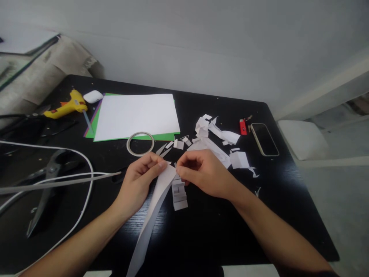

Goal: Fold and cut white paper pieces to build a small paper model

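Both hands meet over the middle of a black table [219, 238]. My left hand [138, 182] pinches the upper end of a long white paper strip [151, 219] that trails down toward the near edge. My right hand [201, 173] is closed with its fingertips on the same top end of the strip. Under the hands lies a small folded, stepped piece of white paper [179, 194]. Several white paper scraps [219, 142] are scattered just beyond the hands.
A tape ring [140, 143] lies near white and coloured sheets [135, 115]. Yellow glue gun [65, 107] and white case [92, 96] at back left. Black pliers [47, 177] and white cables [72, 181] on the left. Red lighter [243, 126] and phone [264, 139] on the right.
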`<action>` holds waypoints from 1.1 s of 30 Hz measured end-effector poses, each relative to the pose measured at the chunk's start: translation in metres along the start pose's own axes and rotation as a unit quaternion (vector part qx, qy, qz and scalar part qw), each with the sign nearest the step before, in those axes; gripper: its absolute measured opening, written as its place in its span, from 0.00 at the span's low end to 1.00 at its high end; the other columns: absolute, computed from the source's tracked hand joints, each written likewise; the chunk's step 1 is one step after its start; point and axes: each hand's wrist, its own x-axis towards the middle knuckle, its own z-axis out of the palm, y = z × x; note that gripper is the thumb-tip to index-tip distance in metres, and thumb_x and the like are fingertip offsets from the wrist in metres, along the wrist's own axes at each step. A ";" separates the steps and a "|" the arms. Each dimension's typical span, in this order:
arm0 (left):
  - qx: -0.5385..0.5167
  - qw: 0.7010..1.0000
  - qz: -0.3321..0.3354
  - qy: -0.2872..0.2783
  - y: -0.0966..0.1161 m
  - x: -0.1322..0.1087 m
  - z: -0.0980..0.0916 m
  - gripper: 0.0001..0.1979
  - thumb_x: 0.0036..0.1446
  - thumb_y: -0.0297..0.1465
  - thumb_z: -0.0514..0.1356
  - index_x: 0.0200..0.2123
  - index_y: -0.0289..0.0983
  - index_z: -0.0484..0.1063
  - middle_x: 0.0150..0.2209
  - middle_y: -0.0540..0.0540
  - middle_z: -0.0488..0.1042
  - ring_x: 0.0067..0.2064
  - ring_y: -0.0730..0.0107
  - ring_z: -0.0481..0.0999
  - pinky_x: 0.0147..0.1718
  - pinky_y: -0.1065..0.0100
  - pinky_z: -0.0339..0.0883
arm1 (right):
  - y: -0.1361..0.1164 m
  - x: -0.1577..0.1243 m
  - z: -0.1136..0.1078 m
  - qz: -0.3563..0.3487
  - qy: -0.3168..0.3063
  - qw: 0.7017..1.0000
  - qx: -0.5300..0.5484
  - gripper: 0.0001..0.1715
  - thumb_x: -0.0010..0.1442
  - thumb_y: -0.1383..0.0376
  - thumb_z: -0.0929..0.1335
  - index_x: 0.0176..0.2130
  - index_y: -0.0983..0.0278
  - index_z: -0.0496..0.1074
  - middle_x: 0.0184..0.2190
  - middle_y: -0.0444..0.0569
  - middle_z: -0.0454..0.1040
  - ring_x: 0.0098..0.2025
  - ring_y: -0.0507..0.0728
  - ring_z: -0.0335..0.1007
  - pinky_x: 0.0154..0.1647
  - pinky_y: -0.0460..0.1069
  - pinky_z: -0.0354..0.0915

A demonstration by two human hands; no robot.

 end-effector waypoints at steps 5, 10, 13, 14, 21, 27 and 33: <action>-0.025 0.998 -0.055 -0.034 -0.001 0.003 0.000 0.15 0.62 0.41 0.69 0.32 0.36 0.74 0.26 0.53 0.70 0.27 0.78 0.67 0.26 0.76 0.59 | 0.000 0.001 -0.002 -0.008 0.019 1.000 -0.004 0.05 0.60 0.66 0.72 0.31 0.65 0.77 0.25 0.44 0.76 0.27 0.52 0.74 0.30 0.47 0.69; -0.018 0.997 -0.062 -0.030 -0.003 0.003 -0.002 0.14 0.61 0.40 0.71 0.31 0.36 0.74 0.25 0.52 0.74 0.25 0.77 0.68 0.25 0.76 0.60 | 0.001 0.003 -0.003 -0.013 0.025 1.000 -0.008 0.06 0.60 0.65 0.72 0.31 0.65 0.76 0.24 0.43 0.76 0.27 0.52 0.73 0.29 0.47 0.68; -0.023 0.998 -0.057 -0.019 -0.003 0.003 -0.002 0.14 0.60 0.39 0.71 0.30 0.36 0.74 0.24 0.53 0.74 0.24 0.78 0.68 0.24 0.76 0.60 | 0.003 0.003 -0.003 -0.007 0.023 1.000 -0.012 0.06 0.61 0.65 0.72 0.31 0.65 0.76 0.24 0.43 0.76 0.27 0.52 0.73 0.29 0.47 0.67; -0.023 0.998 -0.055 -0.017 -0.002 0.004 -0.002 0.14 0.59 0.39 0.72 0.30 0.36 0.75 0.24 0.53 0.74 0.24 0.78 0.68 0.24 0.76 0.60 | 0.003 0.004 -0.003 -0.002 0.020 1.000 -0.013 0.06 0.61 0.65 0.71 0.31 0.65 0.76 0.24 0.43 0.76 0.27 0.52 0.73 0.29 0.47 0.67; 0.014 0.999 -0.043 -0.025 0.002 0.003 -0.002 0.15 0.58 0.40 0.72 0.29 0.36 0.76 0.23 0.53 0.73 0.23 0.79 0.65 0.22 0.77 0.56 | 0.002 0.005 -0.006 0.028 -0.028 0.999 -0.003 0.08 0.62 0.65 0.71 0.31 0.64 0.75 0.24 0.45 0.75 0.29 0.53 0.73 0.32 0.48 0.67; 0.057 0.997 -0.021 -0.055 -0.002 0.003 0.000 0.17 0.59 0.42 0.71 0.29 0.35 0.76 0.24 0.51 0.73 0.25 0.77 0.65 0.25 0.75 0.56 | 0.003 0.005 -0.002 0.017 -0.037 0.999 -0.017 0.12 0.65 0.59 0.72 0.33 0.64 0.77 0.27 0.44 0.74 0.31 0.53 0.72 0.34 0.48 0.66; 0.099 0.992 -0.036 -0.066 -0.003 0.006 -0.002 0.17 0.62 0.44 0.68 0.31 0.35 0.76 0.26 0.51 0.73 0.26 0.76 0.65 0.26 0.74 0.57 | 0.006 0.006 0.001 0.004 -0.018 0.999 -0.026 0.13 0.68 0.58 0.70 0.34 0.63 0.75 0.27 0.43 0.73 0.29 0.52 0.71 0.31 0.47 0.66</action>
